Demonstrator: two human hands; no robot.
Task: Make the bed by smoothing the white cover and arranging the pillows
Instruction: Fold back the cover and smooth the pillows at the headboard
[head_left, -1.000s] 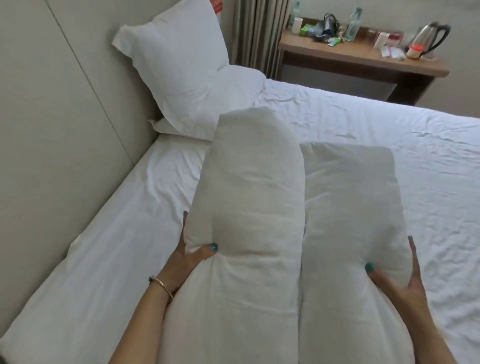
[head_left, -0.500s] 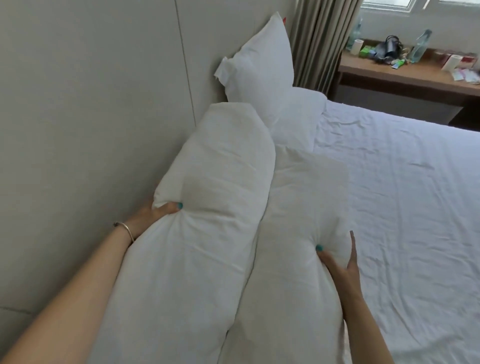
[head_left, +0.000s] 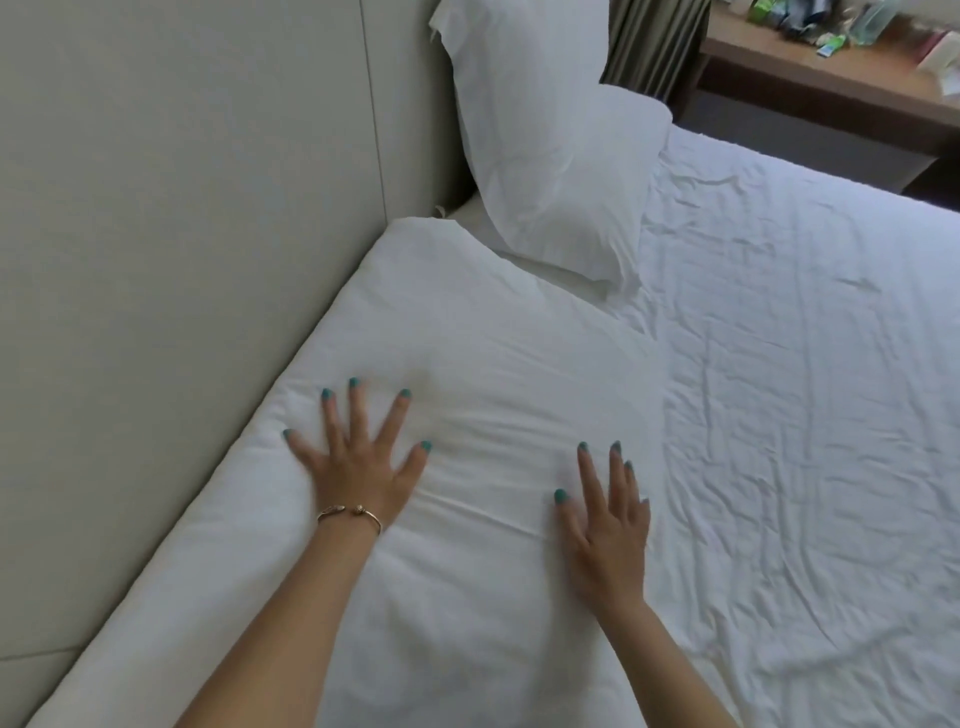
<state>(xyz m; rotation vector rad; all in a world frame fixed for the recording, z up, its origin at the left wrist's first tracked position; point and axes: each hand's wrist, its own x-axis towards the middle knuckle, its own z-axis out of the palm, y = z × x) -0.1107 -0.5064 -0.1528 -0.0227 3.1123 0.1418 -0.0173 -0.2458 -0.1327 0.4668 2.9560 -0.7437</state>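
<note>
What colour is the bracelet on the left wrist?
Gold-toned metal; the bracelet shows clearly in the head view, just behind the left hand.

Both bare forearms reached forward from the lower edge of the view, the left one slanting up from the lower left. The left hand (head_left: 358, 457) lay palm down with all five fingers straight and spread wide apart. A thin gold bracelet (head_left: 349, 514) sat around its wrist. The right hand (head_left: 608, 514) was also palm down and flat, its fingers straight and close together, the thumb a little apart. The nails were painted teal.
</note>
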